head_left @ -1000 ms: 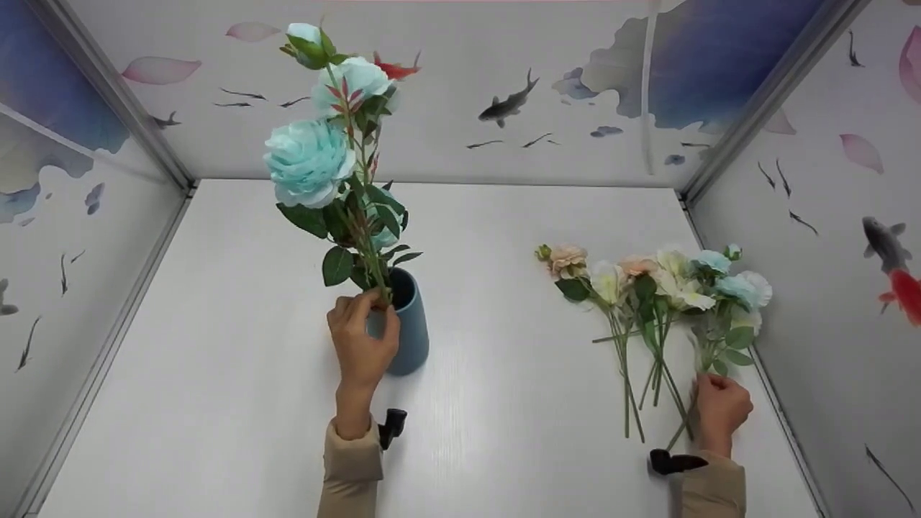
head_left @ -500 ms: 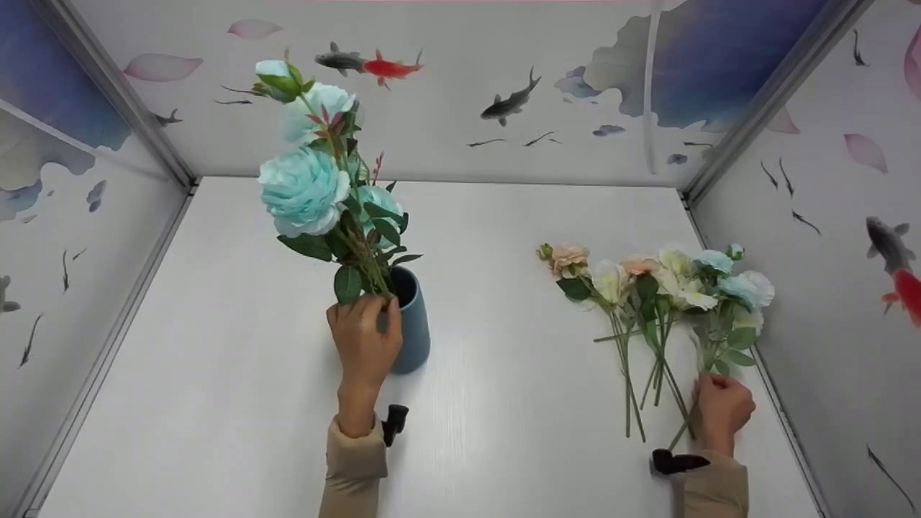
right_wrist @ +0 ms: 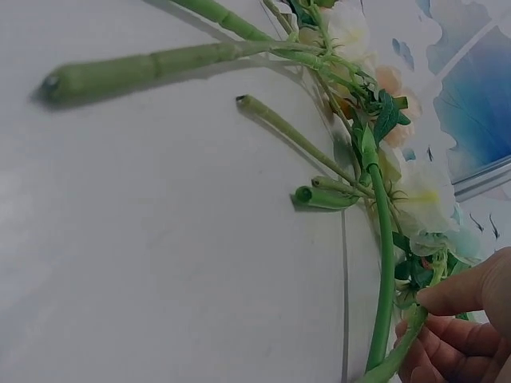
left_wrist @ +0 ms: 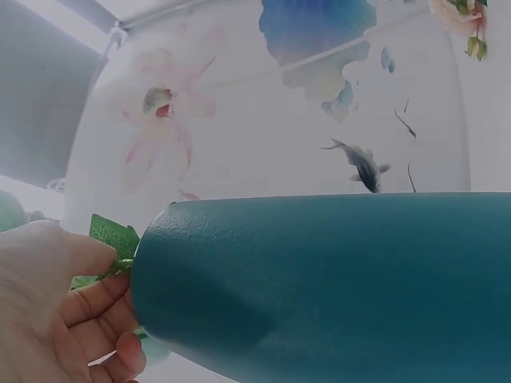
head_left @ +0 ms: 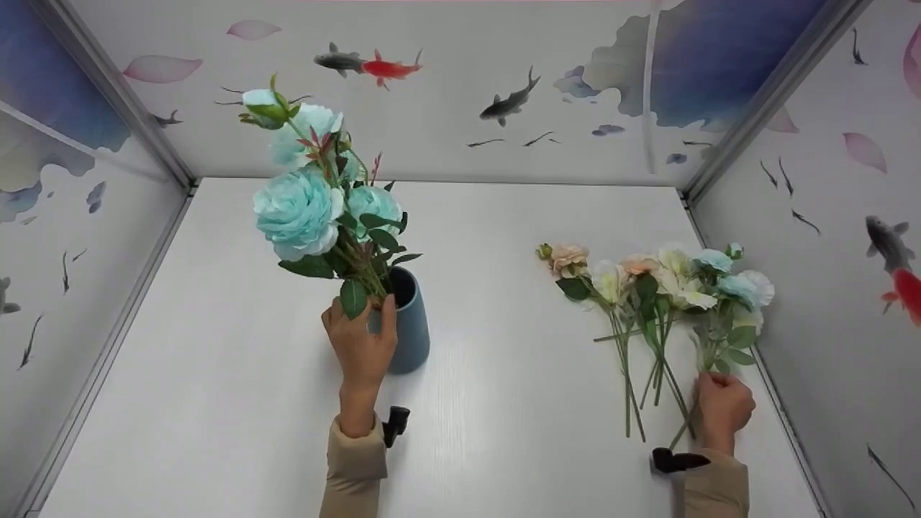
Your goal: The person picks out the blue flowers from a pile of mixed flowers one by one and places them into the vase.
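A tall blue-grey vase (head_left: pixel 411 334) stands left of centre on the table. Light blue artificial roses (head_left: pixel 296 214) rise from its mouth, leaning left, with a bud at the top. My left hand (head_left: pixel 360 352) pinches a green stem at the vase's rim; the left wrist view shows thumb and fingers on the stem (left_wrist: pixel 121 266) beside the vase wall (left_wrist: pixel 335 279). How deep the stems reach is hidden. On the right, my right hand (head_left: pixel 724 411) pinches a stem (right_wrist: pixel 406 347) of the pale blue flowers (head_left: pixel 748 288), which lie on the table.
White flowers (head_left: pixel 608 282) and peach flowers (head_left: pixel 568 259) lie left of my right hand, their stems crossing and pointing toward me. The white table (head_left: pixel 496 403) is bordered by printed panels (head_left: pixel 446 108) at the back and both sides.
The blue roses have come down toward the vase and tilted further left, with my left hand staying near the rim. My right hand has hardly moved.
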Demonstrator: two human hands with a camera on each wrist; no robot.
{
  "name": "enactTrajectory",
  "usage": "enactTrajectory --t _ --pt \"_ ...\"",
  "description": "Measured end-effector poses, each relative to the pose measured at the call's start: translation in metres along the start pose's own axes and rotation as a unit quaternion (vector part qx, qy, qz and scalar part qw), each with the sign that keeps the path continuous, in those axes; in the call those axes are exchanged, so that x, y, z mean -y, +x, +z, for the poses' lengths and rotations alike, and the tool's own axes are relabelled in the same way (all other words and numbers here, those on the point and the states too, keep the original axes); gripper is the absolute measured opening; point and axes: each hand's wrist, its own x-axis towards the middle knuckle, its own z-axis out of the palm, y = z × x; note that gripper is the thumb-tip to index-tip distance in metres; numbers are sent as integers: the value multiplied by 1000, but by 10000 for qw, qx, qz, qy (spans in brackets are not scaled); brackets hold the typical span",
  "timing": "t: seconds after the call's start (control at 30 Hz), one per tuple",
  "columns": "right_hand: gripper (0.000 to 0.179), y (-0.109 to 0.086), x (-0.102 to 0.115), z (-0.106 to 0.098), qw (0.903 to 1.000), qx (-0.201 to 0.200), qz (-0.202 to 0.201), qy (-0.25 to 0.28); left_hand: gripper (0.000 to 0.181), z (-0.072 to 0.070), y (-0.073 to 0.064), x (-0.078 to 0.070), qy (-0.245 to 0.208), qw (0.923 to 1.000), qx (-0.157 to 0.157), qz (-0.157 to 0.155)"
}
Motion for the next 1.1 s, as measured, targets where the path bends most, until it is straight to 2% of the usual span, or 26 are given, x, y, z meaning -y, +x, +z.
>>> enactTrajectory --t 0.13,0.33,0.4,0.53,0.6,0.67,0.73,0.8,0.87,0.97,1.03,1.1 --pt "29 0 0 0 10000 -32 -38 22 15 0 -1 0 -51 10000 -82 -17" --pt "29 -1 1 0 10000 23 -6 46 11 2 -2 0 -183 9986 -503 30" --pt "29 -2 1 0 10000 21 -25 54 14 2 -2 -1 -140 9982 -585 80" --pt "29 -3 2 -1 10000 6 -27 56 39 0 0 -4 147 9988 -408 243" --pt "29 -3 2 -1 10000 -8 -10 50 44 -2 2 -4 327 9988 -208 312" --pt "29 -3 3 -1 10000 -2 -6 30 43 -3 3 -5 364 9987 -12 345" --pt "29 -3 2 -2 10000 29 8 45 38 -4 6 -5 99 9996 107 253" --pt "30 -3 2 -2 10000 47 27 49 25 -5 9 -6 -179 9994 206 213" --pt "29 -3 2 -2 9999 61 49 69 25 -5 12 -6 -593 9979 209 157" --pt "28 -3 2 -2 9999 53 70 54 14 -3 12 -3 -877 9953 57 394" --pt "28 -3 2 -2 9999 83 92 51 9 -1 11 -1 -864 9947 -64 554" --pt "28 -3 2 -2 9999 101 112 38 18 0 10 0 -608 9957 -120 685"
